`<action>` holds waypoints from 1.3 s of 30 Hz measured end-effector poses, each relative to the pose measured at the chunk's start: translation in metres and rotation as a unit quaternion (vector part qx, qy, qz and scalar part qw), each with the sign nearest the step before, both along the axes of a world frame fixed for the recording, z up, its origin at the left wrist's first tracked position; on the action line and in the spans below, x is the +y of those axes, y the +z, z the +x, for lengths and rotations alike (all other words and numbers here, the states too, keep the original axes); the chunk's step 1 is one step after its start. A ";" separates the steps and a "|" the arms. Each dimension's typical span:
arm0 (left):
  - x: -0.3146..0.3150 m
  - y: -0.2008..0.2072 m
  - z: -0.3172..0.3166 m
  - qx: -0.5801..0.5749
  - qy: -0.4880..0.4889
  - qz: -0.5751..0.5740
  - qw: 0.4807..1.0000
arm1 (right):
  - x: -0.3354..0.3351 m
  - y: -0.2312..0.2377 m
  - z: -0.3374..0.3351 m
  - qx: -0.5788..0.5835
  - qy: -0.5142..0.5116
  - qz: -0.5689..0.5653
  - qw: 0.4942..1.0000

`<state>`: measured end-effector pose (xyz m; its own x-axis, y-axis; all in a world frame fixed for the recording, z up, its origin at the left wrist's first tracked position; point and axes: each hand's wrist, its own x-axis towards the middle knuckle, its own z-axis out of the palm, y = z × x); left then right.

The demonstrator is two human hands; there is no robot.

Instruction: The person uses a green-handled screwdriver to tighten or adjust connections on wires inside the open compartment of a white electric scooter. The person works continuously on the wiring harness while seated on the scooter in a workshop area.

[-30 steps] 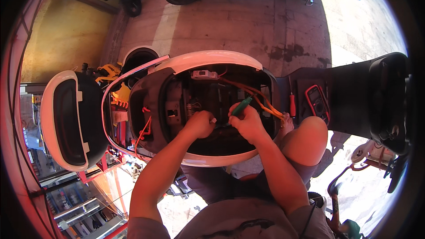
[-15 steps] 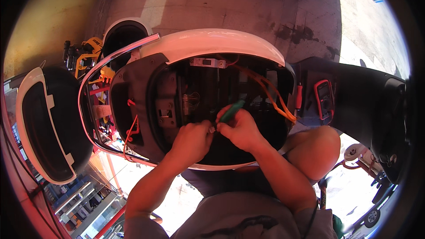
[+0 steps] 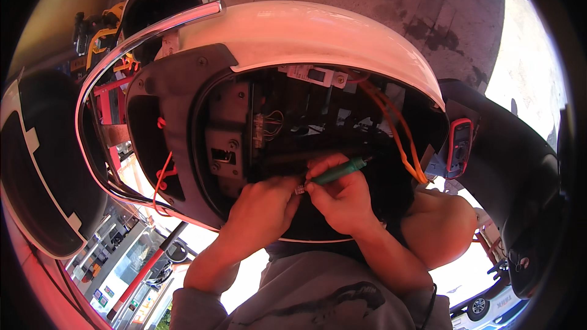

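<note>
Both hands meet over the open under-seat bay of a scooter (image 3: 330,30) with pale bodywork. My left hand (image 3: 262,208) is closed in a pinch on a small pale wire connector (image 3: 299,189), mostly covered by the fingertips. My right hand (image 3: 345,201) wraps round a green tool (image 3: 337,172), slim like a pen or screwdriver handle; its working tip is hidden. The right fingertips touch the connector's other side. Left of the hands, a clear connector with thin looped wires (image 3: 259,129) sits against a dark metal latch bracket (image 3: 227,137).
Thick orange cables (image 3: 397,128) hang at the bay's right side. A white switch box (image 3: 316,75) sits at its far edge. A red-rimmed multimeter (image 3: 458,148) lies on the dark footwell to the right. A chrome rail (image 3: 165,27) curves round the left end. The seat (image 3: 46,159) stands far left.
The view has shifted closer over the scooter. Both hands stay together at the connector, and the green tool has tilted from steep to nearly level, its end pointing right.
</note>
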<state>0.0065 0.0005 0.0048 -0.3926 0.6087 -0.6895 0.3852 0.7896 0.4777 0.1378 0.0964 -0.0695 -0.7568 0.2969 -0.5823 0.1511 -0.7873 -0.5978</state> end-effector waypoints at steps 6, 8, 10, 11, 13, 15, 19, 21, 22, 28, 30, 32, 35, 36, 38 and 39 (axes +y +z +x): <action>0.003 0.002 0.000 -0.006 0.003 0.003 1.000 | 0.000 -0.001 0.003 0.002 0.011 0.028 1.000; 0.004 0.003 0.000 -0.003 0.007 0.007 1.000 | 0.000 -0.001 0.003 0.003 0.014 0.035 0.999; 0.004 0.003 0.000 -0.004 0.007 0.008 1.000 | 0.001 0.000 0.002 0.015 0.016 0.046 0.999; 0.003 0.003 0.000 -0.005 0.006 0.006 1.000 | 0.001 0.000 0.002 0.020 0.018 0.050 0.998; 0.003 0.002 0.000 -0.005 0.004 0.005 1.000 | 0.001 0.001 0.003 0.025 0.003 0.032 0.999; 0.002 0.002 0.000 -0.002 0.006 0.008 1.000 | 0.001 0.001 0.004 0.029 0.000 0.030 0.999; 0.001 0.000 0.001 0.005 0.012 0.009 1.000 | 0.003 0.000 0.007 0.040 0.018 0.051 0.998; 0.001 -0.001 0.002 0.012 0.013 0.011 1.000 | 0.003 0.000 0.007 0.046 0.025 0.064 0.997; 0.002 -0.001 0.002 0.016 0.013 0.012 1.000 | 0.004 0.000 0.007 0.051 0.028 0.074 0.996; 0.003 0.000 0.002 0.021 0.022 0.014 0.999 | 0.002 0.005 0.006 0.027 0.007 0.039 0.999; 0.003 0.000 0.002 0.022 0.019 0.014 0.999 | 0.002 0.004 0.006 0.036 0.019 0.056 0.998; 0.003 -0.001 0.002 0.024 0.020 0.014 0.999 | 0.004 0.002 0.006 0.057 0.041 0.090 0.993; 0.003 -0.001 0.003 0.026 0.023 0.016 0.999 | 0.004 0.002 0.007 0.060 0.048 0.105 0.992; 0.003 -0.001 0.003 0.026 0.024 0.018 0.999 | 0.004 0.002 0.008 0.059 0.049 0.109 0.991; 0.002 -0.001 0.003 0.025 0.025 0.018 0.999 | 0.004 0.003 0.008 0.055 0.051 0.117 0.990; 0.002 -0.001 0.003 0.024 0.025 0.018 0.999 | 0.004 0.003 0.008 0.057 0.051 0.113 0.991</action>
